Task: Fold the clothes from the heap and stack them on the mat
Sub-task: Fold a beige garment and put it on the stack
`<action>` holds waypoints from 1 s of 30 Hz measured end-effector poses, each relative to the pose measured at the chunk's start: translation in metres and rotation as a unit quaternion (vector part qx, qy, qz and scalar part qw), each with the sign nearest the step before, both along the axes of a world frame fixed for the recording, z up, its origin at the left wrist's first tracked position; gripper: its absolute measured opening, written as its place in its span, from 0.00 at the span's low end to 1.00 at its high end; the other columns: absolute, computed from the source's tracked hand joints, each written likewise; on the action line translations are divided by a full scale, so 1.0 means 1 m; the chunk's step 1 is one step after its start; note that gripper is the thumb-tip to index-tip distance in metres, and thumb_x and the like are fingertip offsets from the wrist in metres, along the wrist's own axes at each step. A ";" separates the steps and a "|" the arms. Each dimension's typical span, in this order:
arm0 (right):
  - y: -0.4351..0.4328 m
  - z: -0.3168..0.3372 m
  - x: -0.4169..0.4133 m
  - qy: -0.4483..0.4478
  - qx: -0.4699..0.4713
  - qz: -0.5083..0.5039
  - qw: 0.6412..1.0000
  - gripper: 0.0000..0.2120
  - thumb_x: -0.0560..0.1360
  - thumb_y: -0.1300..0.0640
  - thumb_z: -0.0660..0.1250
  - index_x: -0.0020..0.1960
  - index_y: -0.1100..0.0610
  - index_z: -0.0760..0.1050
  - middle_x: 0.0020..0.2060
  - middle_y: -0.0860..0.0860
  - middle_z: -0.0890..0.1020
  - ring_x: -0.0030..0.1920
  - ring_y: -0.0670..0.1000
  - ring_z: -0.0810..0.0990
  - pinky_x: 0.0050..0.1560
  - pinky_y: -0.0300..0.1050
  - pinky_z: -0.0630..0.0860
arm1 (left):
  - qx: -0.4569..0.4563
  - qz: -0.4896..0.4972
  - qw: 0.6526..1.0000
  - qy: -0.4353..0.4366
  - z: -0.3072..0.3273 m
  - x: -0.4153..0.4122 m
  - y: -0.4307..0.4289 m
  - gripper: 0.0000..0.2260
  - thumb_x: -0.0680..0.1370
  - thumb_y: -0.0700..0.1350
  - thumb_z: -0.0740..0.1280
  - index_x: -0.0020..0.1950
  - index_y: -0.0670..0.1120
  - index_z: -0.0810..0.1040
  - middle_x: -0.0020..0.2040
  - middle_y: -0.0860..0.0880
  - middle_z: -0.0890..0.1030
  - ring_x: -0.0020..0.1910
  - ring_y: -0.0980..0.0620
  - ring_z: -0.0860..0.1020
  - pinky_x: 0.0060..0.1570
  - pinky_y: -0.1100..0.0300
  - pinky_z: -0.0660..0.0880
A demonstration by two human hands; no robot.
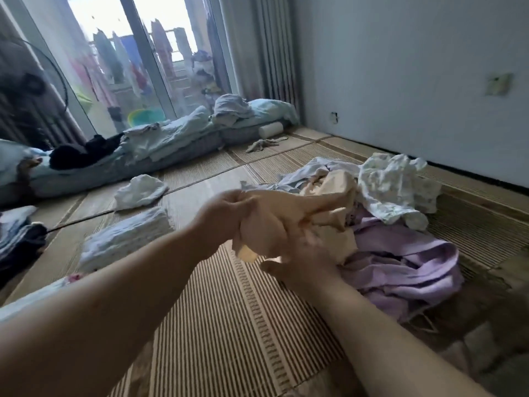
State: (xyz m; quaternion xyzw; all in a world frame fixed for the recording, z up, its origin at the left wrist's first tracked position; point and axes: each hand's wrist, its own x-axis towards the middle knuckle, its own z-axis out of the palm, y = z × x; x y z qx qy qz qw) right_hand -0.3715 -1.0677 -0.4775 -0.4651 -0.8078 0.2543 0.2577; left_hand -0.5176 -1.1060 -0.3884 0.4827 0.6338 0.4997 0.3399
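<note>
Clothes lie in a loose heap (380,224) on the right side of the woven striped mat (229,316), near the wall. In the heap, a crumpled white printed piece (392,184) sits at the far side, a lilac garment (400,267) is spread at the near side, and a pale blue-white piece (309,171) lies at the back. A cream garment (286,219) is lifted off the near-left edge of the heap and held in the air between both hands, its far end still trailing onto the pile. The left hand (223,214) has its fingers curled tightly round a bunched edge of the cream garment. The right hand (297,260) is just below and to the right, against the lower folds of the same cloth; it is blurred and partly covered, so I cannot tell whether its fingers grip or only touch. Left of the hands, a neat folded stack (126,237) of pale cloth rests on the mat, with a white folded piece (140,191) a little beyond it. Dark clothes (17,245) lie at the far left edge. Rolled bedding (171,138) runs along the floor in front of the glass door (137,53).
</note>
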 end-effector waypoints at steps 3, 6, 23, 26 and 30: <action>-0.018 0.022 -0.010 0.029 0.070 -0.042 0.996 0.14 0.76 0.45 0.61 0.57 0.50 0.75 0.53 0.52 0.79 0.57 0.57 0.76 0.58 0.53 0.72 | 0.050 0.033 0.998 -0.035 0.050 -0.015 -0.043 0.06 0.79 0.37 0.62 0.43 0.40 0.74 0.33 0.44 0.73 0.29 0.50 0.71 0.29 0.60 0.66; -0.037 0.048 -0.015 0.144 0.040 -0.035 0.988 0.08 0.75 0.50 0.62 0.42 0.53 0.76 0.36 0.49 0.82 0.43 0.54 0.81 0.44 0.46 0.75 | 0.074 0.083 0.994 -0.023 0.094 -0.046 -0.092 0.08 0.79 0.38 0.62 0.41 0.41 0.76 0.31 0.45 0.76 0.27 0.50 0.74 0.28 0.61 0.71; -0.048 0.191 -0.060 0.192 -0.020 0.088 0.977 0.07 0.74 0.58 0.67 0.37 0.56 0.79 0.34 0.51 0.82 0.38 0.51 0.78 0.45 0.48 0.76 | -0.038 0.082 0.769 0.633 0.162 -0.128 -0.244 0.02 0.73 0.43 0.70 0.42 0.47 0.78 0.33 0.54 0.74 0.36 0.53 0.74 0.31 0.68 0.64; -0.056 0.177 -0.058 0.166 -0.056 0.104 0.979 0.06 0.75 0.62 0.66 0.41 0.60 0.80 0.36 0.55 0.80 0.35 0.50 0.76 0.36 0.43 0.72 | 0.016 0.164 0.829 0.534 0.163 -0.134 -0.249 0.04 0.74 0.42 0.67 0.41 0.42 0.80 0.33 0.49 0.76 0.35 0.50 0.74 0.31 0.67 0.65; -0.075 0.179 -0.053 0.124 -0.128 0.152 0.972 0.09 0.78 0.57 0.63 0.40 0.57 0.76 0.28 0.50 0.73 0.24 0.46 0.69 0.24 0.35 0.64 | 0.046 0.200 0.950 0.233 0.165 -0.142 -0.256 0.05 0.72 0.38 0.68 0.36 0.42 0.77 0.26 0.49 0.74 0.24 0.53 0.70 0.27 0.64 0.66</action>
